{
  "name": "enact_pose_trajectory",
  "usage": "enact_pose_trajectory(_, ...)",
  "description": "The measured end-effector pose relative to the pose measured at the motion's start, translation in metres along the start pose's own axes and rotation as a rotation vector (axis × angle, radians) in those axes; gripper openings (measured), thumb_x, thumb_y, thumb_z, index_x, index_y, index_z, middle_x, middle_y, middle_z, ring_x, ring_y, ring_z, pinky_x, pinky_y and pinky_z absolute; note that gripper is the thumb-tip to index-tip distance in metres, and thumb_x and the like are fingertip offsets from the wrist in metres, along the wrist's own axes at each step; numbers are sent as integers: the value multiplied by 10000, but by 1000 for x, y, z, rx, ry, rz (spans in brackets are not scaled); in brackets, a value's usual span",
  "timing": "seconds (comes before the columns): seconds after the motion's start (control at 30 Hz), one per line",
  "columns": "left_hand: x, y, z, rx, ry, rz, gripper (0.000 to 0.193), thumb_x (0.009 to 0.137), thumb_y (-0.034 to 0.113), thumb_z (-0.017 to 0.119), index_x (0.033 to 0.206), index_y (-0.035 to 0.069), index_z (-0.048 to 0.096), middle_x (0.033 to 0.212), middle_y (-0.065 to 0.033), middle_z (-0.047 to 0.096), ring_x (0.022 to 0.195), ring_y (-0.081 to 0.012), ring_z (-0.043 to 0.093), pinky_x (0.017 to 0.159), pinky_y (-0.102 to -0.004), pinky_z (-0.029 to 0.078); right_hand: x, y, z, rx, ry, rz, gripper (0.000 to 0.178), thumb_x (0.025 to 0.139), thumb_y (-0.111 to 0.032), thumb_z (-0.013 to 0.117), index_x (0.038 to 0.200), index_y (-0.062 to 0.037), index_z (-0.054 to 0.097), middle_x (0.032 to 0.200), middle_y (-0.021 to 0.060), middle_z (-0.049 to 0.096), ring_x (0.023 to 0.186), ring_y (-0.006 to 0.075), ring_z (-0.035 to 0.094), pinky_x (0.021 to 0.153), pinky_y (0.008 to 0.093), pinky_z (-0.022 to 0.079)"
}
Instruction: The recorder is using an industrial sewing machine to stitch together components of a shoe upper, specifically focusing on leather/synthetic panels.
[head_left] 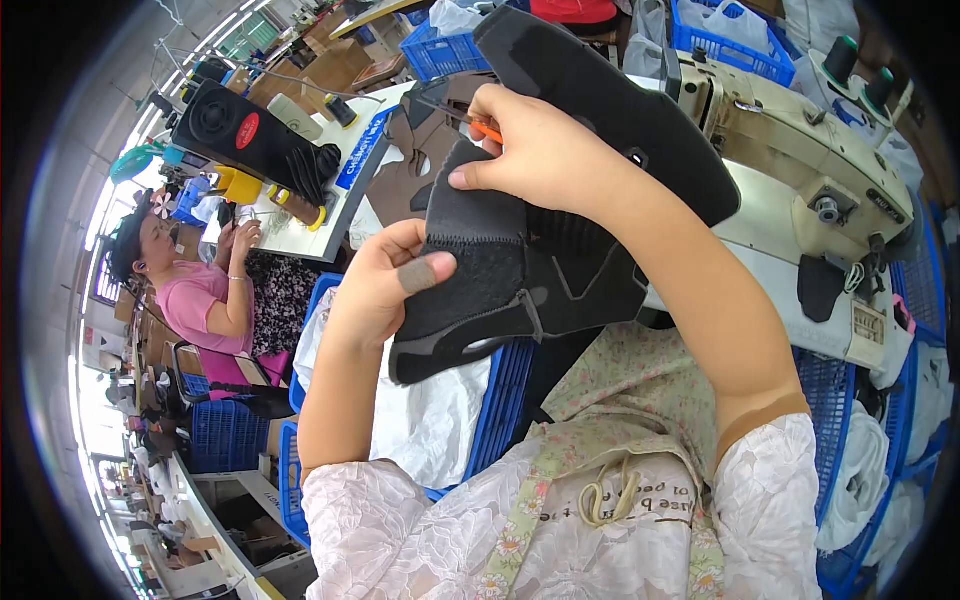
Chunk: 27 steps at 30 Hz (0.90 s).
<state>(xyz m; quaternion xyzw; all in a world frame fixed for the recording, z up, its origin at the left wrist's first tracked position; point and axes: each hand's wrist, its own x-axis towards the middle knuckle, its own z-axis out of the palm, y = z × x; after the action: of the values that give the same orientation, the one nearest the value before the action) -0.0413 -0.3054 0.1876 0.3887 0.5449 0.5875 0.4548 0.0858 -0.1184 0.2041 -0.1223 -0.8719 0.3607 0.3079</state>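
Note:
A large black padded fabric piece (pixel 585 95) with zigzag stitching, slits and a strap-like strip is held up in front of me. My left hand (pixel 378 282), a brownish wrap on its thumb, is closed on the piece's left edge beside the stitched seam. Higher up, my right hand (pixel 525 150) presses its thumb on the upper edge of a flap (pixel 470 205). An orange-handled tool (pixel 487 131) with a slim dark end sits in its curled fingers; its exact kind is partly hidden. The fabric's underside is out of sight.
An industrial sewing machine (pixel 790 130) with thread cones (pixel 842 60) stands at right. Another machine table (pixel 335 200) is at left, where a person in pink (pixel 205 300) works. Dark cut pieces (pixel 400 165) lie beyond my hands. Blue crates (pixel 510 390) surround me.

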Motion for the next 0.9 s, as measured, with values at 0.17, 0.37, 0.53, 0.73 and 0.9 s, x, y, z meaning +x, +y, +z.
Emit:
enact_pose_trajectory(0.17,0,-6,-2,5,1,-91,379,756,44,742,1103,-47,621,1021,-103,687,891,-163,658,842,-295,511,-9,0,0,-16,17,33,478,701,-296,816,972,-24,532,809,81,570,753,186,559,708,311,459)
enact_pose_trajectory(0.37,2,-5,2,-44,-44,-114,324,784,34,705,1093,-43,642,990,-106,699,871,-165,670,829,-294,524,-13,7,3,34,43,9,484,693,-297,820,974,-27,533,793,74,568,743,186,562,705,311,461)
enact_pose_trajectory(0.53,2,-9,0,-78,-73,-118,332,797,41,681,1113,-49,631,1005,-113,695,884,-174,672,848,-295,519,-16,7,2,71,23,4,492,691,-298,821,982,-25,534,801,74,576,746,184,566,705,311,462)
enact_pose_trajectory(0.73,6,-12,11,-96,-70,-131,385,797,58,681,1157,-49,596,1053,-122,677,918,-175,663,862,-294,512,-18,13,0,45,40,64,518,653,-304,815,991,-3,564,855,137,627,807,276,634,718,355,492)
enact_pose_trajectory(0.9,8,-14,9,-94,-94,-140,359,807,63,663,1141,-54,601,1050,-126,676,919,-177,662,866,-298,510,-20,17,0,107,-7,63,486,686,-296,825,975,-37,532,786,60,554,720,163,543,684,297,453)
